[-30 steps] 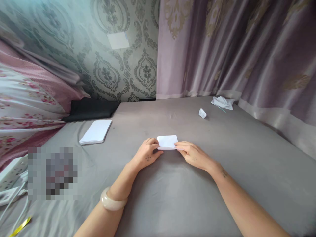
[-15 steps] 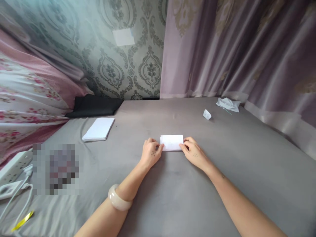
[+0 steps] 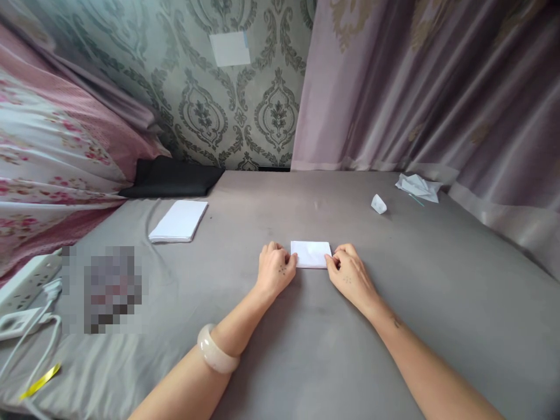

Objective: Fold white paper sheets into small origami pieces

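A small folded white paper point(image 3: 311, 254) lies flat on the grey bedsheet point(image 3: 306, 350) in front of me. My left hand point(image 3: 275, 270) has its fingers curled and pinches the paper's left edge. My right hand point(image 3: 349, 274) is curled the same way and pinches the right edge. Both hands rest on the sheet. A pale bangle point(image 3: 214, 350) sits on my left wrist.
A stack of white paper point(image 3: 179, 221) lies at the left, a black cloth point(image 3: 172, 178) behind it. A small folded paper piece point(image 3: 378, 203) and crumpled paper point(image 3: 417, 187) lie far right by the curtain point(image 3: 415, 87). A power strip point(image 3: 26, 283) with cables sits at the left edge.
My right hand slid from over the paper's front edge to its right end. My left hand stayed at the left end. The paper now lies flatter and looks narrower.
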`<state>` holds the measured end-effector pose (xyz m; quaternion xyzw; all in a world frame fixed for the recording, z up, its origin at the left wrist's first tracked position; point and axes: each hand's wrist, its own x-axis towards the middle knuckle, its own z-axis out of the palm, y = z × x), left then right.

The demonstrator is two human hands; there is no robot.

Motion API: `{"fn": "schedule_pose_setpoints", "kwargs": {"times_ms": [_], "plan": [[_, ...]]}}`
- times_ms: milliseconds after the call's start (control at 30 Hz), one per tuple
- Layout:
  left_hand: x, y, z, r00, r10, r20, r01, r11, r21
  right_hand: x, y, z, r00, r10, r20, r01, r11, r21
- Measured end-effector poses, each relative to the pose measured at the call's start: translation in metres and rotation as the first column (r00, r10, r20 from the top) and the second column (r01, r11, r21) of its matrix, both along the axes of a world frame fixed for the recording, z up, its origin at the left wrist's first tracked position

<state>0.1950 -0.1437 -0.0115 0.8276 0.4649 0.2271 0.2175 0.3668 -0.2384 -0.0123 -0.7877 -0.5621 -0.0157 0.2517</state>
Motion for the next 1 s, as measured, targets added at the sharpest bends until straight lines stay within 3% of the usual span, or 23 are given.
{"fn": "schedule_pose_setpoints", "kwargs": {"times_ms": [300, 567, 1000], "plan": [[0.0006, 0.0010, 0.0045, 1.000, 0.023, 0.008, -0.023, 0.998, -0.065, -0.0008, 0.0017, 0.0006, 1.000, -0.014, 0.016, 0.014, 1.000, -0.021], [0.0003, 0.0026, -0.0007, 1.000, 0.025, 0.011, -0.025, 0.999, 0.024, -0.0029, 0.0027, 0.0064, 0.999, -0.030, 0.034, 0.032, 0.997, -0.066], [-0.0002, 0.0028, 0.0034, 0.999, -0.002, -0.045, 0.001, 1.000, -0.026, -0.0027, 0.0042, 0.0073, 0.995, -0.042, 0.087, 0.053, 0.990, -0.130]]}}
